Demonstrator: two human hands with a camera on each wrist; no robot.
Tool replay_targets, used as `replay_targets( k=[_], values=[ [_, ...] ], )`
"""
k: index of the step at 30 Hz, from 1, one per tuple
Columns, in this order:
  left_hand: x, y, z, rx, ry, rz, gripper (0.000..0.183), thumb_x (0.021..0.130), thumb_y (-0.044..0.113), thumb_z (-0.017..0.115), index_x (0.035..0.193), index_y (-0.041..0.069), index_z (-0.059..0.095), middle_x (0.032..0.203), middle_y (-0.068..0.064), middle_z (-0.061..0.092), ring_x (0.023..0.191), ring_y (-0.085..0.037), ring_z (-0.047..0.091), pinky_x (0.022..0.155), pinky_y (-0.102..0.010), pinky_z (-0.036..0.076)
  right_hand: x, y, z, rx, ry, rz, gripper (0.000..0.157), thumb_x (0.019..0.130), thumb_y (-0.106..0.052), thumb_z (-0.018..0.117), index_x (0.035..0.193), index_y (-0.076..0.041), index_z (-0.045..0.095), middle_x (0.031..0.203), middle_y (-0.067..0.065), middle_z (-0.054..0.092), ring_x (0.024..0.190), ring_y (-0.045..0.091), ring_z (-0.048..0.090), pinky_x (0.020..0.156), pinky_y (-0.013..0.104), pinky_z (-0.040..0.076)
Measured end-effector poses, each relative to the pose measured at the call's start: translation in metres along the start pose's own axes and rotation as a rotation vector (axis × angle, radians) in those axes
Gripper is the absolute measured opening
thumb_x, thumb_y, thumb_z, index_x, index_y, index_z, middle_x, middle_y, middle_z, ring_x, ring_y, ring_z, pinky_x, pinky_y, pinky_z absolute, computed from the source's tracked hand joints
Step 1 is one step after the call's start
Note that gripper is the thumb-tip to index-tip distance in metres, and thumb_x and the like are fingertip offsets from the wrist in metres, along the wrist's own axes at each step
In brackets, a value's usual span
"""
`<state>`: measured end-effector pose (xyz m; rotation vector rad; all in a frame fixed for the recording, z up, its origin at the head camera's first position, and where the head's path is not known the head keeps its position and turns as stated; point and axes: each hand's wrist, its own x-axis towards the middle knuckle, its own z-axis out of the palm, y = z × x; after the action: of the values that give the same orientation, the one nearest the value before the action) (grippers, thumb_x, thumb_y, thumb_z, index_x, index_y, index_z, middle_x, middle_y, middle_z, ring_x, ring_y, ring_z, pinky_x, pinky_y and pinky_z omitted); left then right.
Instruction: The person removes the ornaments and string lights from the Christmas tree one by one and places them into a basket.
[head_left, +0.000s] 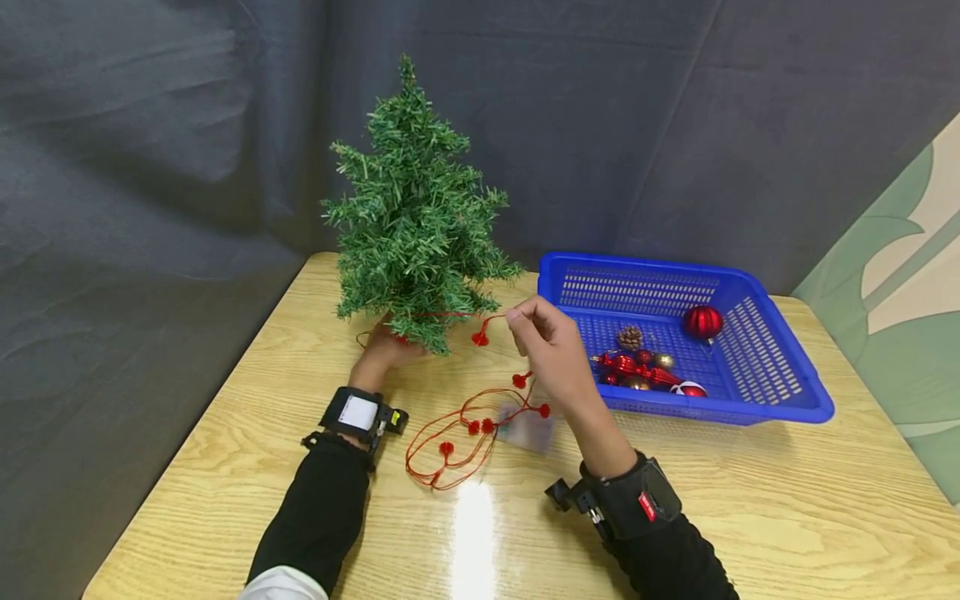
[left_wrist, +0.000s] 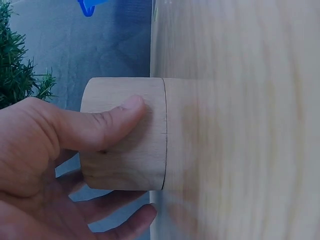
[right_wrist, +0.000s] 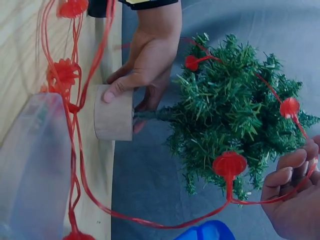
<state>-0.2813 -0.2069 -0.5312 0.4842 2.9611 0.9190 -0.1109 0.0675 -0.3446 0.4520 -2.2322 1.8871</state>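
Observation:
A small artificial Christmas tree (head_left: 420,217) stands on the table with red string lights (right_wrist: 230,164) around its lower branches. My left hand (head_left: 384,350) is low at its foot, partly under the branches in the head view. In the left wrist view, that hand's thumb lies across the round wooden base (left_wrist: 120,165) and its fingers go round the far side. To the right of the tree, my right hand (head_left: 558,354) pinches the red wire between thumb and fingers, holding a stretch out from the branches. The other lights lie looped on the table in front.
A blue plastic basket (head_left: 712,407) stands at the right, holding a large red ball (head_left: 703,322), a pine cone (head_left: 630,337) and several smaller ornaments. A translucent box (right_wrist: 40,165) lies by the loops of wire. A dark cloth (head_left: 600,125) hangs behind the table.

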Motion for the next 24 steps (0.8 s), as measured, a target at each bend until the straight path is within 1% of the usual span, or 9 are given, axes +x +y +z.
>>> replay_targets(
  k=[1, 7, 11, 14, 15, 20, 21, 23, 24],
  values=[
    [0.000, 0.000, 0.001, -0.012, 0.013, 0.003, 0.095, 0.082, 0.068, 0.066, 0.157, 0.025, 0.029, 0.164, -0.007, 0.028, 0.152, -0.030, 0.024, 0.122, -0.041, 0.026, 0.001, 0.000, -0.001, 0.015, 0.015, -0.006, 0.025, 0.103, -0.022, 0.053, 0.085, -0.004, 0.053, 0.067, 0.005, 0.044, 0.057, 0.014, 0.034, 0.052, 0.027, 0.032],
    [-0.031, 0.069, -0.045, 0.010, 0.003, -0.010, 0.076, 0.085, 0.040, 0.077, 0.147, 0.008, 0.046, 0.151, -0.016, 0.046, 0.141, -0.037, 0.042, 0.114, -0.048, 0.038, 0.002, -0.003, -0.006, 0.070, 0.085, -0.044, 0.025, 0.101, -0.016, 0.054, 0.079, -0.003, 0.053, 0.066, 0.009, 0.044, 0.062, 0.021, 0.040, 0.060, 0.027, 0.037],
    [-0.051, 0.095, -0.062, -0.194, 0.007, -0.250, 0.076, 0.087, 0.024, 0.074, 0.148, -0.003, 0.039, 0.150, -0.029, 0.041, 0.140, -0.046, 0.039, 0.113, -0.053, 0.038, 0.002, -0.004, -0.009, 0.108, 0.105, -0.089, 0.025, 0.100, -0.011, 0.053, 0.079, 0.004, 0.052, 0.065, 0.006, 0.047, 0.064, 0.021, 0.045, 0.064, 0.027, 0.042],
    [-0.058, 0.098, -0.066, -0.320, 0.027, -0.378, 0.075, 0.091, 0.018, 0.069, 0.151, -0.008, 0.031, 0.150, -0.035, 0.036, 0.136, -0.049, 0.039, 0.109, -0.053, 0.041, 0.002, -0.005, -0.011, 0.151, 0.129, -0.130, 0.025, 0.099, -0.008, 0.052, 0.079, 0.007, 0.053, 0.066, 0.002, 0.049, 0.063, 0.019, 0.047, 0.064, 0.028, 0.044],
    [-0.057, 0.096, -0.067, -0.316, 0.026, -0.375, 0.063, 0.091, 0.016, 0.068, 0.142, -0.011, 0.042, 0.138, -0.035, 0.048, 0.124, -0.047, 0.050, 0.098, -0.049, 0.047, 0.002, -0.005, -0.012, 0.166, 0.139, -0.143, 0.024, 0.099, -0.007, 0.052, 0.078, 0.006, 0.053, 0.065, 0.001, 0.049, 0.063, 0.017, 0.047, 0.064, 0.027, 0.044],
    [-0.050, 0.091, -0.068, -0.131, -0.015, -0.331, 0.027, 0.091, 0.022, 0.069, 0.099, -0.002, 0.057, 0.094, -0.020, 0.056, 0.079, -0.033, 0.052, 0.070, -0.040, 0.040, 0.003, -0.007, -0.016, 0.221, 0.184, -0.185, 0.025, 0.097, -0.005, 0.051, 0.073, -0.007, 0.057, 0.065, -0.002, 0.051, 0.062, 0.014, 0.048, 0.063, 0.025, 0.043],
    [-0.049, 0.085, -0.065, -0.175, -0.023, -0.320, 0.026, 0.091, 0.022, 0.068, 0.098, -0.001, 0.060, 0.094, -0.019, 0.059, 0.081, -0.034, 0.056, 0.071, -0.040, 0.044, 0.004, -0.007, -0.016, 0.229, 0.190, -0.187, 0.025, 0.097, -0.005, 0.051, 0.073, -0.010, 0.058, 0.065, -0.003, 0.052, 0.062, 0.013, 0.049, 0.063, 0.025, 0.043],
    [-0.052, 0.079, -0.062, -0.233, -0.069, -0.309, 0.044, 0.092, 0.029, 0.068, 0.121, -0.002, 0.061, 0.123, -0.023, 0.061, 0.104, -0.038, 0.061, 0.087, -0.045, 0.049, 0.004, -0.007, -0.018, 0.234, 0.204, -0.187, 0.025, 0.097, -0.005, 0.051, 0.073, -0.011, 0.058, 0.066, -0.004, 0.053, 0.063, 0.012, 0.049, 0.063, 0.024, 0.044],
    [-0.044, 0.055, -0.050, -0.408, -0.124, -0.279, 0.047, 0.091, 0.026, 0.069, 0.130, 0.000, 0.060, 0.135, -0.019, 0.059, 0.119, -0.036, 0.059, 0.099, -0.044, 0.048, 0.005, -0.007, -0.019, 0.238, 0.210, -0.187, 0.025, 0.097, -0.005, 0.050, 0.074, -0.011, 0.058, 0.066, -0.004, 0.053, 0.063, 0.012, 0.049, 0.063, 0.024, 0.044]
  ],
)
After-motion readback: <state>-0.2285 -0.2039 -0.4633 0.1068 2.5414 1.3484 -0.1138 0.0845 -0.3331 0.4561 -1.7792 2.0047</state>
